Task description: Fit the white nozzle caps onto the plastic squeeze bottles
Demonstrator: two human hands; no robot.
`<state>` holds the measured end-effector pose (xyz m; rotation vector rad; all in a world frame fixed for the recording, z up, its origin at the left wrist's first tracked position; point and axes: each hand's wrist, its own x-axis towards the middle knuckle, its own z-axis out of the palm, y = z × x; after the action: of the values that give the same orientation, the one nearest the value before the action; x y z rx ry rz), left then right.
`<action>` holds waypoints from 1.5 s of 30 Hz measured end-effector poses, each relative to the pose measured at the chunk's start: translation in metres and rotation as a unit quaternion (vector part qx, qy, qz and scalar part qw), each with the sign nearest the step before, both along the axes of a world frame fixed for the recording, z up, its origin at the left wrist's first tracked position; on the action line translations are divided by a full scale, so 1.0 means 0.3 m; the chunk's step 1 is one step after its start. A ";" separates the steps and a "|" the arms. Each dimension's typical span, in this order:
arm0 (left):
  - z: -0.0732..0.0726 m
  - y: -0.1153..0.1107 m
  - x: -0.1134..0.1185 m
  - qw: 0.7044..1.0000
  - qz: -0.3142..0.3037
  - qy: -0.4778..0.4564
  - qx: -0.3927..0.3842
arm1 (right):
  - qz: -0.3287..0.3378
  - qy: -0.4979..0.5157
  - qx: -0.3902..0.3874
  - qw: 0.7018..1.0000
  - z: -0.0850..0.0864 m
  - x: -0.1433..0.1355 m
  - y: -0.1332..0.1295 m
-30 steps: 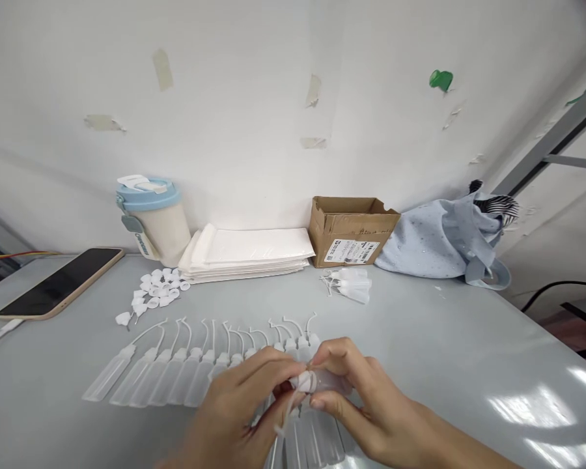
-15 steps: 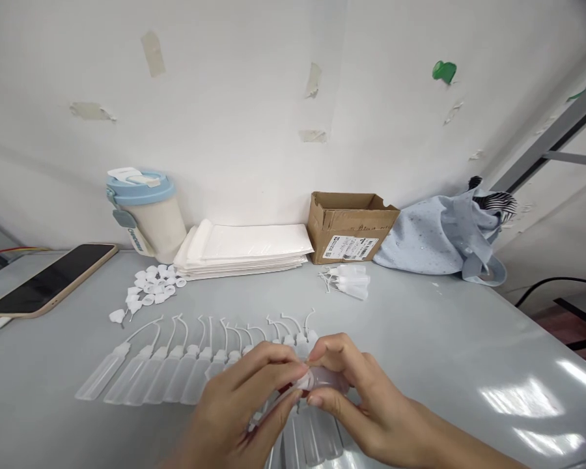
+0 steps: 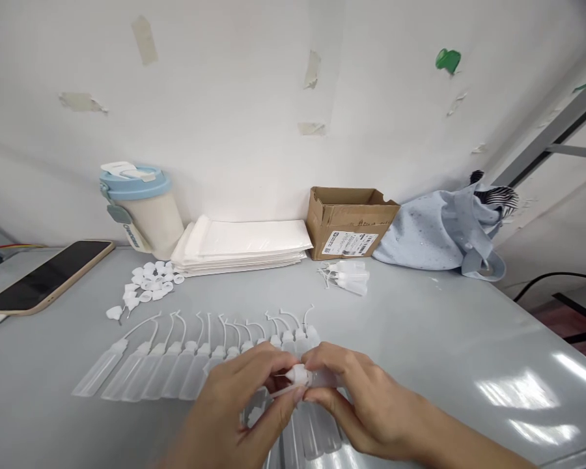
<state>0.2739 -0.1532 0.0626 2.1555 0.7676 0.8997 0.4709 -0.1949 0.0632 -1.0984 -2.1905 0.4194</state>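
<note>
Between both hands lies a clear bottle (image 3: 325,378) on its side, its white pointed cap (image 3: 299,374) facing left. My right hand (image 3: 366,397) grips the bottle body between thumb and fingers. Thumb and fingers of my left hand (image 3: 249,397) pinch the cap and its thin strap. A row of clear bottles (image 3: 144,372) with curved white straps lies behind and left of the hands. More bottles (image 3: 310,433) lie below the hands, partly hidden by them.
Loose white caps (image 3: 149,283) lie near a phone (image 3: 49,277) and a blue-lidded cup (image 3: 149,208). White envelopes (image 3: 247,241), a cardboard box (image 3: 351,225) and a light blue bag (image 3: 430,231) stand along the wall. Several small bottles (image 3: 351,277) lie before the box.
The white cap on the held bottle now shows more clearly as my left fingers have shifted around it. The view has moved slightly.
</note>
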 end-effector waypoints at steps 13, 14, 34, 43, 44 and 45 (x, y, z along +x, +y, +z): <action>0.030 0.002 0.003 0.996 0.025 0.051 -0.073 | -0.016 -0.014 -0.071 0.997 0.018 0.010 -0.001; 0.041 0.002 0.004 0.990 0.036 0.058 -0.120 | -0.015 -0.017 -0.042 0.999 0.013 0.011 0.004; -0.044 0.001 -0.014 0.990 -0.017 0.026 0.136 | -0.009 0.373 -0.525 0.765 0.019 0.002 0.041; 0.036 0.004 -0.005 0.993 0.018 0.020 -0.111 | -0.025 -0.018 0.102 0.994 0.017 0.017 0.019; 0.044 0.001 -0.004 0.989 0.019 0.018 -0.148 | -0.021 -0.050 0.137 0.989 0.014 0.019 0.018; 0.049 -0.001 -0.002 0.984 0.020 0.017 -0.174 | -0.020 -0.068 0.146 0.987 0.012 0.020 0.018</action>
<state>0.2732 -0.1535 0.0773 1.8568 0.9138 0.6914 0.4768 -0.1896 0.0668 -1.0317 -2.2550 0.0019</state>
